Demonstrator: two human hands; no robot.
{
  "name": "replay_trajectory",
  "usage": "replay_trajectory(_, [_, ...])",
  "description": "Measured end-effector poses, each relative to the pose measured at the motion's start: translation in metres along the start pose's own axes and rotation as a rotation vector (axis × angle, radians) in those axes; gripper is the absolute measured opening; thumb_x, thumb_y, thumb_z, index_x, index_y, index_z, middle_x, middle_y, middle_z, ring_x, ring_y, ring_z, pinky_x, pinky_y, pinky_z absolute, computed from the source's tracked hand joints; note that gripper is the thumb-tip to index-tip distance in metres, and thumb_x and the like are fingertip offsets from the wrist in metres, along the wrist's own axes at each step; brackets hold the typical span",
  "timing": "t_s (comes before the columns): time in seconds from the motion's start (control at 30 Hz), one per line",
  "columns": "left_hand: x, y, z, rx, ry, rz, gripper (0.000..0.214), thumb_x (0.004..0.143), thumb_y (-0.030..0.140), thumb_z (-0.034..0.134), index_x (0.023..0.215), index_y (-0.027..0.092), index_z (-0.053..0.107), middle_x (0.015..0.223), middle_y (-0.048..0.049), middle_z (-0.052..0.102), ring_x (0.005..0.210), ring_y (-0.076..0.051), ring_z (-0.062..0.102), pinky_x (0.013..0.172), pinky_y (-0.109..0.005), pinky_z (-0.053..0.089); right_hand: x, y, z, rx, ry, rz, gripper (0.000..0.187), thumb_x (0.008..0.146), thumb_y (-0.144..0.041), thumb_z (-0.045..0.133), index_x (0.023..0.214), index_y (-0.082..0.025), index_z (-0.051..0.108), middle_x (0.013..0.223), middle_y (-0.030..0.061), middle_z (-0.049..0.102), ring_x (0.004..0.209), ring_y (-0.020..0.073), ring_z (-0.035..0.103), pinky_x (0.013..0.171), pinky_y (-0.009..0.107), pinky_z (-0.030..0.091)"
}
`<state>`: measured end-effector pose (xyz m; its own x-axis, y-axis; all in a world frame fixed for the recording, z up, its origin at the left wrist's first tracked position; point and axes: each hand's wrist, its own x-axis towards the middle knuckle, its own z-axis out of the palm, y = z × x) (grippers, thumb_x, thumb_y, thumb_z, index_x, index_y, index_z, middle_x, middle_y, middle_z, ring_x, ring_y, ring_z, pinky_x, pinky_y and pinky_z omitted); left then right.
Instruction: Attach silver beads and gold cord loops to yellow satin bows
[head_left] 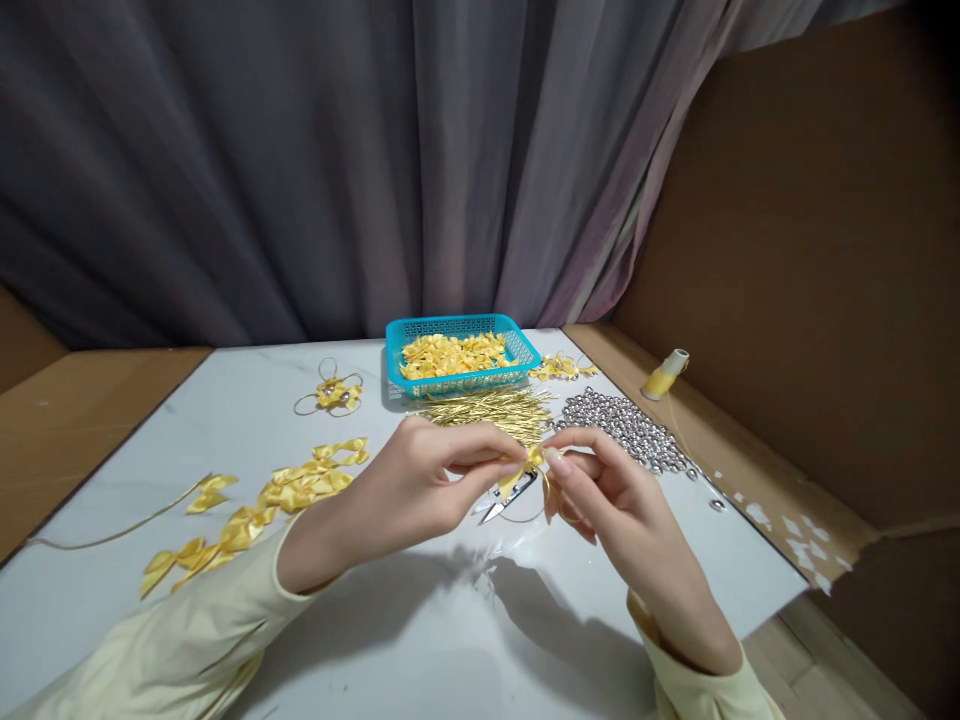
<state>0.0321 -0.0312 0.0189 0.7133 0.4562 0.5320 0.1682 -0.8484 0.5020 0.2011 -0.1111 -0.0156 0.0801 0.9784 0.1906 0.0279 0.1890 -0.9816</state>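
Between my two hands, above the middle of the table, is a small yellow satin ribbon bow (pixel 514 480). My left hand (pixel 420 480) pinches its left side between thumb and fingertips. On the other side, my right hand (pixel 611 490) has thumb and index finger pressed together at the bow's knot, with a thin gold cord (pixel 546 490) curving down in a loop beside the fingers. Exactly how the cord meets the bow is hidden by the fingertips. Thread snips (pixel 499 508) lie on the table beneath, partly covered by the bow.
A blue basket (pixel 388 350) of yellow bows stands at the back, with gold cord pieces (pixel 487 408) in front. Silver beads (pixel 622 425) spread rightward near a thread spool (pixel 665 375). Loose bows (pixel 300 488) and a beaded cord piece (pixel 334 393) lie left.
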Motion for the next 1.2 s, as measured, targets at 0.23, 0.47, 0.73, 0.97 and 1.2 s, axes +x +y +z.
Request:
replay_trajectory(0.23, [-0.001, -0.001, 0.001, -0.014, 0.011, -0.065, 0.009, 0.082, 0.016, 0.058, 0.085, 0.016, 0.066, 0.07, 0.0, 0.07, 0.051, -0.007, 0.054, 0.047, -0.017, 0.041, -0.006, 0.009, 0.004, 0.113, 0.012, 0.004, 0.019, 0.087, -0.035, 0.052, 0.099, -0.022, 0.045, 0.063, -0.0044, 0.055, 0.049, 0.006, 0.037, 0.046, 0.019, 0.029])
replay_trajectory(0.47, [-0.001, 0.0, 0.0, -0.003, -0.019, -0.025, 0.01, 0.083, 0.016, 0.056, 0.085, 0.015, 0.066, 0.064, 0.0009, 0.067, 0.048, -0.007, 0.053, 0.047, -0.018, 0.04, -0.004, 0.007, 0.001, -0.197, 0.082, -0.131, 0.019, 0.087, -0.034, 0.051, 0.1, -0.021, 0.046, 0.072, -0.0014, 0.055, 0.054, 0.0091, 0.042, 0.047, 0.022, 0.032])
replay_trajectory(0.73, [0.0, 0.0, -0.003, 0.015, -0.08, 0.051, 0.011, 0.082, 0.013, 0.056, 0.086, 0.015, 0.066, 0.065, 0.0009, 0.067, 0.047, -0.006, 0.051, 0.046, -0.018, 0.039, 0.004, -0.004, -0.012, -0.468, -0.093, -0.14, 0.016, 0.083, -0.033, 0.057, 0.093, -0.02, 0.056, 0.055, -0.007, 0.036, 0.047, 0.0075, 0.032, 0.043, 0.022, 0.026])
replay_trajectory(0.97, [0.001, 0.003, -0.005, -0.005, -0.116, 0.059, 0.012, 0.08, 0.011, 0.057, 0.085, 0.015, 0.067, 0.062, 0.0023, 0.065, 0.048, -0.006, 0.049, 0.047, -0.016, 0.039, 0.012, -0.005, -0.017, -0.163, -0.189, -0.015, 0.017, 0.081, -0.033, 0.06, 0.088, -0.018, 0.057, 0.073, -0.0006, 0.052, 0.055, 0.0072, 0.043, 0.046, 0.021, 0.033])
replay_trajectory(1.2, [0.003, 0.002, -0.006, -0.015, -0.167, 0.034, 0.015, 0.083, 0.014, 0.054, 0.088, 0.018, 0.067, 0.06, 0.0031, 0.063, 0.046, -0.006, 0.046, 0.044, -0.017, 0.038, 0.021, -0.002, -0.019, -0.017, -0.278, 0.078, 0.018, 0.077, -0.032, 0.064, 0.084, -0.018, 0.054, 0.068, -0.0003, 0.058, 0.056, 0.0079, 0.05, 0.044, 0.019, 0.035])
